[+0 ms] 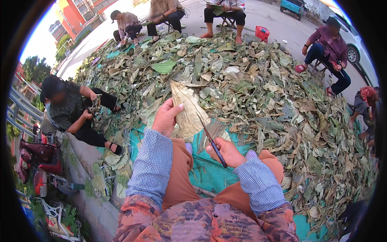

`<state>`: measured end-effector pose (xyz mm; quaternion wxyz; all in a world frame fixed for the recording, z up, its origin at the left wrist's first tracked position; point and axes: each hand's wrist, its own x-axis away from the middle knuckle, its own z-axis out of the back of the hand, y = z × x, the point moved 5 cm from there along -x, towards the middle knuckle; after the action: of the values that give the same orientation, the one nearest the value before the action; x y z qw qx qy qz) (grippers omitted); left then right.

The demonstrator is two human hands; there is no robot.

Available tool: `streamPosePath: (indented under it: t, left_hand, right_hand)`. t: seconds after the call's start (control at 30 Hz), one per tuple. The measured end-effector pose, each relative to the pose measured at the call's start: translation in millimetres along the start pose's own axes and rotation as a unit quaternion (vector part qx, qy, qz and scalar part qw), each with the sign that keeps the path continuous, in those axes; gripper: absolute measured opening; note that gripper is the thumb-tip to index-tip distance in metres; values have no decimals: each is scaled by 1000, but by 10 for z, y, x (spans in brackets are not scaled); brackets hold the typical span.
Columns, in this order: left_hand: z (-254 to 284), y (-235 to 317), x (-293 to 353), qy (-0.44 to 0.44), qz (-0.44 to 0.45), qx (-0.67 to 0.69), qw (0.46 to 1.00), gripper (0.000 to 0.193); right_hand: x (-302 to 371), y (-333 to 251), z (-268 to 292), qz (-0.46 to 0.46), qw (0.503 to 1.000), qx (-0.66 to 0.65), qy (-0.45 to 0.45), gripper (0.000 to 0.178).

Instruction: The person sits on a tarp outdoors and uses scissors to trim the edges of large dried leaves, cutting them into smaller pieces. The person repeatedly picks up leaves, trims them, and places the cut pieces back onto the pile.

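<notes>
My left hand (165, 117) pinches a large dried leaf (186, 107), pale tan and roughly triangular, with the thumb lying on its face. In my right hand (230, 153) is a pair of scissors (216, 150) with dark handles, the fingers closed around them. Their thin blades point up and left and lie against the leaf's right edge; whether they are cutting through it cannot be made out. Below the leaf, a loose brownish leaf piece (213, 135) rests on a teal sheet (209, 177) between my knees.
A wide heap of dried green and brown leaves (250, 101) spreads ahead and to the right. Several people sit around it, including a person in dark clothes (66, 101) at the left. A red container (262, 33) stands at the far side. Parked scooters (44, 161) are at the left.
</notes>
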<state>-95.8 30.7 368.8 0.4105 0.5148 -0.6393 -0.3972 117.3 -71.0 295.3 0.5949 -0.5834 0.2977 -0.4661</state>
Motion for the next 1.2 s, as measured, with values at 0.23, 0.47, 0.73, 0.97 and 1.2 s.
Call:
streamPosePath:
  t: [0.23,0.47,0.73,0.97,1.2]
  left_hand:
    - [-138,25,78,-19,22,-38,999,32]
    - [-188,39,90,-30,25,-40,998,30]
    - [-37,12,10,-36,1,23,999,31]
    - [116,128,9,-42,-49,159,985,43]
    - [139,241,101,-6,-57,228,972,44]
  right_hand:
    - [43,-208,41,-14,999,-38,27,49]
    - [60,-136,78,-45,994,-100,20,39]
    - [6,-86,40,-8,1000,-23,-7,38]
    - [10,-53,9,78,996,45,-3,59]
    - [87,-270,56,71,997,-32,-26,53]
